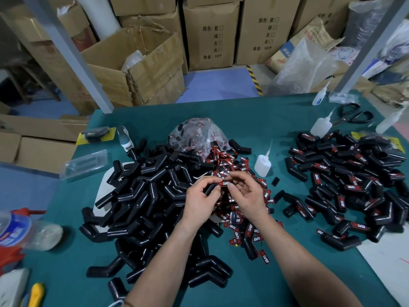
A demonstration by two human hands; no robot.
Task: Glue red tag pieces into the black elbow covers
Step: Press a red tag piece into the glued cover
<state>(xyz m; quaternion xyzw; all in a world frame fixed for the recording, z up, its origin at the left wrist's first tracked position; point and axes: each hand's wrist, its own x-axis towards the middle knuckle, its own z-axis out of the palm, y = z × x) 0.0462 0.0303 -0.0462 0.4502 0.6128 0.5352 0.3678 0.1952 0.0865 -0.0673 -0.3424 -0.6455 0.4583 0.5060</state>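
My left hand (200, 201) grips a black elbow cover (212, 187) above the middle of the table. My right hand (245, 197) presses a red tag piece (225, 183) marked TAPER against that cover with thumb and fingertips. Under both hands lies a loose heap of red tag pieces (240, 227). A big pile of bare black elbow covers (146, 196) spreads to the left. On the right lies a pile of covers with red tags on them (352, 187). A small white glue bottle (263, 165) stands upright just beyond my right hand.
A clear bag of tags (197, 135) sits behind the heap. More glue bottles (321, 127) and black scissors (352, 114) lie at the far right. A plastic bottle (26, 231) and a yellow knife (36, 294) are at the left edge. Cardboard boxes (137, 67) stand beyond the green table (73, 258).
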